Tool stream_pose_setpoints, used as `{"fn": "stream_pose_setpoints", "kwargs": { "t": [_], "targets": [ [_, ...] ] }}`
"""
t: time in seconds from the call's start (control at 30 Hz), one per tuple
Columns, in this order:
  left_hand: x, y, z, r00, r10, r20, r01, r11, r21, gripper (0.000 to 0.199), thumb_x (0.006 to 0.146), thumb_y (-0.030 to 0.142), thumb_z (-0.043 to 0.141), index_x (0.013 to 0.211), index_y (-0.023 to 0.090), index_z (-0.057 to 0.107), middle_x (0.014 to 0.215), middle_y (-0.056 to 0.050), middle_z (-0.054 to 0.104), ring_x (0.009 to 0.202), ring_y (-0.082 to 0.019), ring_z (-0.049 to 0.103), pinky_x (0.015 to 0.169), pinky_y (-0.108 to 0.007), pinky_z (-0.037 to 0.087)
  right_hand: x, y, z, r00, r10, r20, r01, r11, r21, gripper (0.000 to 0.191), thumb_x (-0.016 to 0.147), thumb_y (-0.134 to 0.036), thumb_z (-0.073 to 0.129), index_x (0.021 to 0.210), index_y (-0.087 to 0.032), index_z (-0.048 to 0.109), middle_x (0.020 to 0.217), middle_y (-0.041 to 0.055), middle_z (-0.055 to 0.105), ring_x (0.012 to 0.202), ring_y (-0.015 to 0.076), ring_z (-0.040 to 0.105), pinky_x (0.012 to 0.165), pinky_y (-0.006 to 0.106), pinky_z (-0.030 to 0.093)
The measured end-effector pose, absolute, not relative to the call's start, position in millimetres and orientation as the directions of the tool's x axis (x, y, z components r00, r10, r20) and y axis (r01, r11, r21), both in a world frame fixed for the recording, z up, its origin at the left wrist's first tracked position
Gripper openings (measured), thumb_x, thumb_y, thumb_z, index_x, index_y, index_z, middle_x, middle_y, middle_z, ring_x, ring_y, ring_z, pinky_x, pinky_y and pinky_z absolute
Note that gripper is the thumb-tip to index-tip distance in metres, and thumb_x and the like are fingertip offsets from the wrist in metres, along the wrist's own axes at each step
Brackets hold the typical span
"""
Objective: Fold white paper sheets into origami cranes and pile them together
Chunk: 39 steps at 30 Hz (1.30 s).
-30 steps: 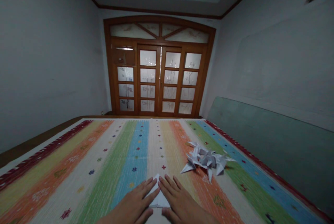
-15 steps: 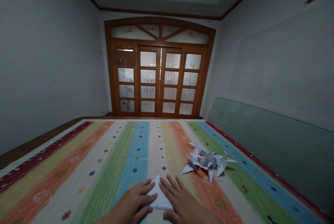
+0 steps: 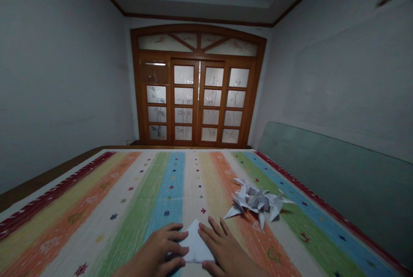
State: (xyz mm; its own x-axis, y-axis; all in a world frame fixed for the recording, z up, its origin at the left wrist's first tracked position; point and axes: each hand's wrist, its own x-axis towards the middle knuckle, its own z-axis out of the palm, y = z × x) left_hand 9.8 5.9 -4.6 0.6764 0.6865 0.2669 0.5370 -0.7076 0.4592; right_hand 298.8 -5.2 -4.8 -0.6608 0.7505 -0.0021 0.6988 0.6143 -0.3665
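Observation:
A folded white paper triangle [image 3: 195, 244] lies on the striped woven mat near the bottom of the view, with its point facing away from me. My left hand [image 3: 158, 249] holds its left edge, fingers close together and thumb low. My right hand [image 3: 222, 247] rests flat with spread fingers, touching the right edge of the paper. A pile of folded paper cranes [image 3: 258, 203] sits just beyond my right hand, not touching it. The paper's lower edge is partly hidden by my hands.
The multicoloured striped mat [image 3: 97, 212] covers a wide bed or platform, with a green padded headboard [image 3: 332, 156] along its right side. A brown wooden edge [image 3: 48, 180] runs along the left. Wooden glazed doors [image 3: 193, 100] stand beyond the far end.
My left hand has drawn back from on top of the paper to its left edge. The paper has turned slightly. The whole scene sits a little lower in view.

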Motion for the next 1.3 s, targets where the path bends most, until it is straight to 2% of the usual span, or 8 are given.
{"fn": "stream_pose_setpoints", "kwargs": {
  "t": [0.13, 0.33, 0.53, 0.77, 0.9, 1.03, 1.13, 1.3],
  "targets": [
    [8, 9, -11, 0.666, 0.677, 0.314, 0.507, -0.719, 0.475, 0.024, 0.089, 0.029, 0.077, 0.113, 0.031, 0.078, 0.131, -0.007, 0.074, 0.133, -0.033, 0.059, 0.110, -0.052, 0.049, 298, -8, 1, -0.649, 0.761, -0.022, 0.706, 0.591, -0.389, 0.073, 0.096, -0.042, 0.062, 0.160, -0.023, 0.032, 0.166, 0.0106, 0.029, 0.155, 0.0406, 0.017, 0.124, 0.066, 0.014],
    [9, 7, -7, 0.662, 0.668, 0.341, 0.495, -0.731, 0.470, 0.024, 0.092, 0.027, 0.072, 0.115, 0.032, 0.077, 0.130, -0.006, 0.074, 0.133, -0.031, 0.060, 0.109, -0.051, 0.050, 298, -17, 7, -0.608, 0.792, 0.045, 0.696, 0.560, -0.450, 0.067, 0.096, -0.037, 0.061, 0.158, -0.023, 0.039, 0.164, 0.0102, 0.035, 0.155, 0.0370, 0.022, 0.125, 0.060, 0.020],
    [16, 1, 9, 0.717, 0.621, 0.318, 0.505, -0.777, 0.376, 0.030, 0.100, 0.025, 0.061, 0.127, 0.035, 0.071, 0.130, -0.001, 0.075, 0.128, -0.027, 0.064, 0.111, -0.046, 0.049, 297, -20, 7, -0.570, 0.818, 0.078, 0.701, 0.533, -0.473, 0.062, 0.096, -0.041, 0.061, 0.154, -0.023, 0.046, 0.161, 0.0109, 0.041, 0.153, 0.0383, 0.029, 0.123, 0.063, 0.025],
    [16, -3, 0, 0.716, 0.620, 0.320, 0.542, -0.783, 0.304, 0.042, 0.097, 0.023, 0.063, 0.138, 0.034, 0.062, 0.138, -0.003, 0.070, 0.131, -0.030, 0.061, 0.109, -0.047, 0.051, 295, -22, 5, -0.562, 0.814, 0.149, 0.693, 0.562, -0.452, 0.052, 0.100, -0.041, 0.055, 0.150, -0.024, 0.052, 0.157, 0.0105, 0.049, 0.148, 0.0361, 0.038, 0.121, 0.060, 0.031],
    [23, -8, -2, 0.683, 0.630, 0.370, 0.568, -0.776, 0.273, 0.045, 0.090, 0.026, 0.074, 0.133, 0.031, 0.065, 0.134, -0.006, 0.072, 0.124, -0.032, 0.065, 0.105, -0.048, 0.054, 293, -24, 8, -0.558, 0.809, 0.185, 0.707, 0.580, -0.405, 0.046, 0.102, -0.038, 0.053, 0.145, -0.022, 0.058, 0.153, 0.0115, 0.055, 0.144, 0.0351, 0.045, 0.119, 0.057, 0.036],
    [40, -11, -2, 0.634, 0.657, 0.408, 0.620, -0.747, 0.239, 0.037, 0.091, 0.022, 0.071, 0.127, 0.027, 0.067, 0.123, -0.006, 0.076, 0.118, -0.033, 0.066, 0.101, -0.049, 0.055, 287, -23, 4, -0.544, 0.806, 0.234, 0.729, 0.592, -0.344, 0.040, 0.101, -0.030, 0.053, 0.138, -0.019, 0.064, 0.145, 0.0127, 0.062, 0.138, 0.0352, 0.052, 0.115, 0.056, 0.041],
    [52, -11, -4, 0.594, 0.684, 0.423, 0.681, -0.708, 0.188, 0.037, 0.088, 0.011, 0.067, 0.123, 0.023, 0.068, 0.112, -0.008, 0.077, 0.104, -0.032, 0.069, 0.092, -0.048, 0.058, 283, -20, -2, -0.526, 0.799, 0.290, 0.736, 0.599, -0.314, 0.036, 0.100, -0.024, 0.052, 0.132, -0.019, 0.067, 0.138, 0.0129, 0.068, 0.130, 0.0346, 0.059, 0.111, 0.054, 0.047],
    [56, -9, -10, 0.596, 0.673, 0.438, 0.718, -0.691, 0.086, 0.033, 0.088, 0.006, 0.063, 0.115, 0.024, 0.071, 0.107, -0.008, 0.077, 0.096, -0.032, 0.070, 0.082, -0.045, 0.061, 280, -20, -7, -0.530, 0.782, 0.327, 0.685, 0.622, -0.379, 0.032, 0.101, -0.025, 0.051, 0.128, -0.022, 0.068, 0.134, 0.0123, 0.070, 0.124, 0.0303, 0.064, 0.107, 0.047, 0.052]
  ]
}}
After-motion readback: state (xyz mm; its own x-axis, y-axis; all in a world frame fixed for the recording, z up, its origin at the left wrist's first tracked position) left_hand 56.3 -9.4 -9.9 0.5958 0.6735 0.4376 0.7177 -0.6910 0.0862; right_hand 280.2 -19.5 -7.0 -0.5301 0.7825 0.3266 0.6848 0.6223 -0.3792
